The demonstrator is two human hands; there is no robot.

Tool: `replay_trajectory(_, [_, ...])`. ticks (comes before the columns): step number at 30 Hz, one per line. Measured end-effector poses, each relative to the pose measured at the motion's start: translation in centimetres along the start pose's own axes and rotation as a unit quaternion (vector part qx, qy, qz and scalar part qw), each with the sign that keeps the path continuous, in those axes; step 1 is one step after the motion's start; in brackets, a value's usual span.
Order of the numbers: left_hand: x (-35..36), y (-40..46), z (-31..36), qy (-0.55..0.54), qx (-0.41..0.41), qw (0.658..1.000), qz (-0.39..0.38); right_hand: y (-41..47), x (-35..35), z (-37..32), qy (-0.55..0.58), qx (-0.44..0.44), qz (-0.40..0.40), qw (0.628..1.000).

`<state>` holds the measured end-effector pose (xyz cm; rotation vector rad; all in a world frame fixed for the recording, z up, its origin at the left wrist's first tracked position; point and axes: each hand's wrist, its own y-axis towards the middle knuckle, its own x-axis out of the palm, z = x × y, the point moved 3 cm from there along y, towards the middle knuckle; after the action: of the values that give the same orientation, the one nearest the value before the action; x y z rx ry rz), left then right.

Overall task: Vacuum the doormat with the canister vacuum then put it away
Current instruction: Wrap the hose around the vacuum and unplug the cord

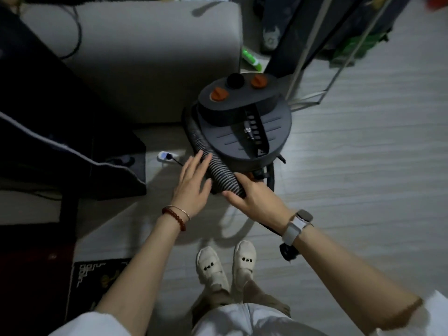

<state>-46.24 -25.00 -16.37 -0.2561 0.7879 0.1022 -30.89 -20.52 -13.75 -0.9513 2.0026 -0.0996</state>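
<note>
Right hand (252, 195) gripping ribbed hose (219, 170), canister vacuum (244, 122), no legible labels

Pale floor (363, 190) under vacuum (242, 132), doormat (97, 282)

Dim room, soft light falling on the pale floor (363, 166) at the right, dark left side, soft shadows under the arms, blurry edges, bent lines near the corners.
</note>
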Motion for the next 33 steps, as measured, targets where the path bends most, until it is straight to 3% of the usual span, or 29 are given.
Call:
replay_trajectory(3, [-0.4, 1.4, 0.0, 0.103, 0.077, 0.986, -0.104, -1.0, -1.0, 0.8, -0.015, 0.009, -0.013, 1.0])
replay_trajectory(7, [-0.8, 3.8, 0.1, 0.205, 0.168, 0.948, -0.175, -2.3, -1.8, 1.0, -0.082, -0.009, -0.043, 0.996])
replay_trajectory(10, [-0.8, 5.3, 0.8, 0.194, 0.195, 0.945, -0.175, -2.5, -3.2, 1.1, -0.175, -0.025, -0.002, 0.984])
replay_trajectory(13, [-0.4, 5.6, 0.9, 0.237, 0.273, 0.924, -0.123, -2.6, -4.2, 1.4, -0.254, -0.072, 0.065, 0.962])
replay_trajectory(15, [0.3, 5.0, 0.4, 0.231, 0.26, 0.929, -0.126, -2.4, -3.9, 2.1, -0.307, -0.119, 0.083, 0.941])
replay_trajectory(20, [5.6, 3.9, 0.9, 0.212, 0.177, 0.947, -0.163, -1.1, -4.7, 6.6, -0.399, -0.177, 0.04, 0.899])
replay_trajectory(27, [12.8, 6.2, 2.8, 0.185, 0.094, 0.97, -0.126, 3.2, -8.6, 14.4, -0.445, -0.276, 0.008, 0.852])
replay_trajectory(33, [16.6, 7.0, 2.3, 0.151, 0.007, 0.984, -0.089, 7.1, -7.7, 20.0, -0.431, -0.345, -0.003, 0.834])
